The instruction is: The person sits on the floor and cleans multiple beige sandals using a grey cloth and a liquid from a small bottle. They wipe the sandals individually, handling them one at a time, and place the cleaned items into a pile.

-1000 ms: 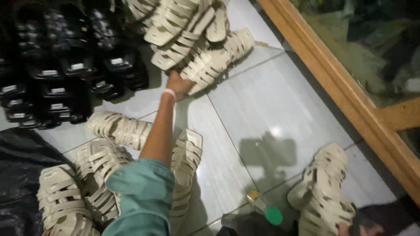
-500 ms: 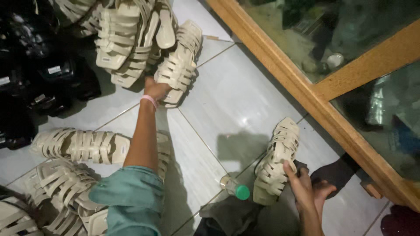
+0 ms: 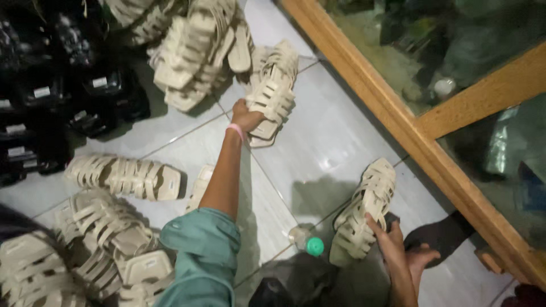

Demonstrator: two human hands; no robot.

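Left hand (image 3: 245,116) reached far out, fingers clamped on a cream strappy sandal (image 3: 272,94) beside the pile; right hand (image 3: 385,234) gripped another sandal (image 3: 364,213), propped heel-down (toe raised) on the tiled floor (image 3: 318,148).

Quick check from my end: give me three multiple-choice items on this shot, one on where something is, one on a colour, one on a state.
1. Where is the cream sandal that the left hand grips?
A. on a shelf
B. at the edge of the cream sandal heap, over the tiled floor
C. inside a box

2. What colour is the cap of the bottle lying on the floor?
A. green
B. red
C. white

3. How is the right hand?
A. open and empty
B. out of view
C. closed on a cream sandal

Answers:
1 B, the gripped sandal lies by the heap.
2 A, the bottle cap is green.
3 C, fingers wrap the second sandal.
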